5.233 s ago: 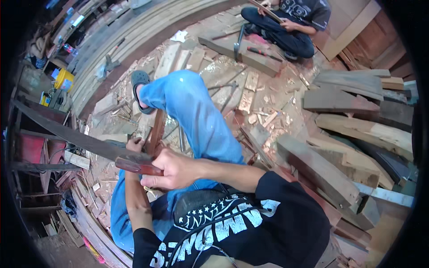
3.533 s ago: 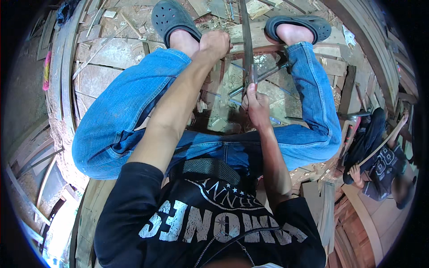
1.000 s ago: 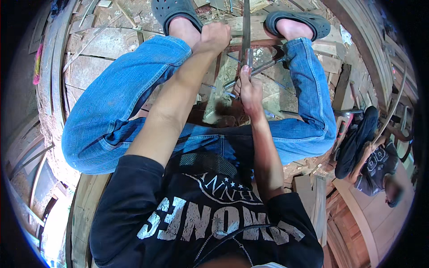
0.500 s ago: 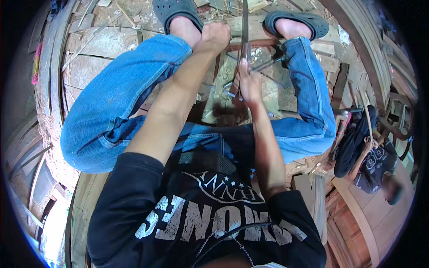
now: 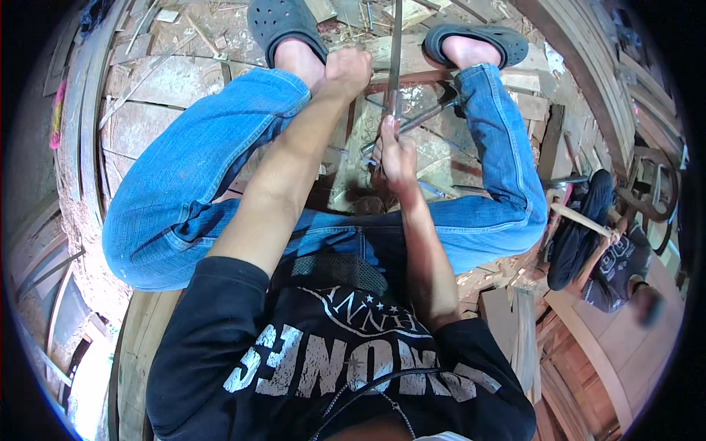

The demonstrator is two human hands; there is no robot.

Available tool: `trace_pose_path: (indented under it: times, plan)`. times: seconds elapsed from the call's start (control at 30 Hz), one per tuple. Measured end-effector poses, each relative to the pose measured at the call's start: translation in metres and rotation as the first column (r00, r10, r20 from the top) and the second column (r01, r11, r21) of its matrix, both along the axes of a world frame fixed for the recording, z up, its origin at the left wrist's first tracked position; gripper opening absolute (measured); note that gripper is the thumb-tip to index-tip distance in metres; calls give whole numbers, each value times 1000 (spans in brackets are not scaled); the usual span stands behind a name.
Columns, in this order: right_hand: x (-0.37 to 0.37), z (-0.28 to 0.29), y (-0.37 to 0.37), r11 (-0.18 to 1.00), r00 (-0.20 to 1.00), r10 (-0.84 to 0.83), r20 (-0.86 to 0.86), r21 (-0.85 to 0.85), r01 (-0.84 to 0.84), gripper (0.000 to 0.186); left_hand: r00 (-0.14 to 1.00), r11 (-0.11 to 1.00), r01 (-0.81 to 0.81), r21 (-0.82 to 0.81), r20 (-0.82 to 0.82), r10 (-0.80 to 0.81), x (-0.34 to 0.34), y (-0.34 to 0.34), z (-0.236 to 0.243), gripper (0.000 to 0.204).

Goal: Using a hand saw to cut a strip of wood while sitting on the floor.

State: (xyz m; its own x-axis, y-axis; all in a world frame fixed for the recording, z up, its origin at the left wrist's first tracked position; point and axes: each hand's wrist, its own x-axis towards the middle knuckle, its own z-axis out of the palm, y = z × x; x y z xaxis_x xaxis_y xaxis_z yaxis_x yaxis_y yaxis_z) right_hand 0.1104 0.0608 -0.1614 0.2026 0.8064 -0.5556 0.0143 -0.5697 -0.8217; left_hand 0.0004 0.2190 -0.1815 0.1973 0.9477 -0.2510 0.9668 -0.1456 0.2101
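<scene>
1. Two hands are in view, both your own; take your right hand (image 5: pixel 396 156) as the clock centre for all directions below, unless noted.
2. Right hand: closed around the near end of a bladed tool (image 5: pixel 396 62), thumb laid along it toward 12 o'clock.
3. Bladed tool: starts within your right grip and runs out toward 12 o'clock, its narrow blade leading to the upper edge of the view.
4. Left hand (image 5: pixel 348 70): at 11 o'clock, apart from your right, with fingers curled into a fist. You cannot tell from this view whether it holds anything. The blade passes on its 3 o'clock side, with a gap visible between them.
5. Reddish-brown wood strip (image 5: pixel 426 76): at 1 o'clock, lying crosswise behind the blade as seen from above. Contact between the two cannot be determined.
6. Metal bar (image 5: pixel 432 115): at 1 to 2 o'clock, slanting across the floor area between your legs.
7. Left clog (image 5: pixel 283 22): at 10 o'clock from your left hand. Right clog (image 5: pixel 512 45): between 1 and 2 o'clock.
8. Timber stack (image 5: pixel 588 77): at 2 o'clock, along the edge of the work area.
9. Co-worker (image 5: pixel 614 275): at 4 o'clock, well apart, one hand on a pale wood piece (image 5: pixel 581 220).
</scene>
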Motion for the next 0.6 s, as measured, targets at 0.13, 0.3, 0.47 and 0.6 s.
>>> trace_pose_path:
  times: [0.13, 0.3, 0.47, 0.6]
  plan:
    - [1, 36, 32, 998, 980, -32, -194, -53, 22, 51, 999, 999, 49, -19, 24, -48, -5, 1, 7, 23]
    - [1, 5, 6, 999, 1000, -2, -1, -50, 2, 52, 1000, 1000, 22, -9, 7, -22, 0, 4, 1, 23]
    - [9, 26, 24, 999, 953, -25, -301, -50, 11, 53, 1000, 998, 16, -67, 23, -15, -2, 0, 6, 23]
    - [-6, 27, 6, 991, 997, -29, -66, -135, 20, 50, 1000, 1000, 12, -1, 10, -12, -7, 5, 0, 24]
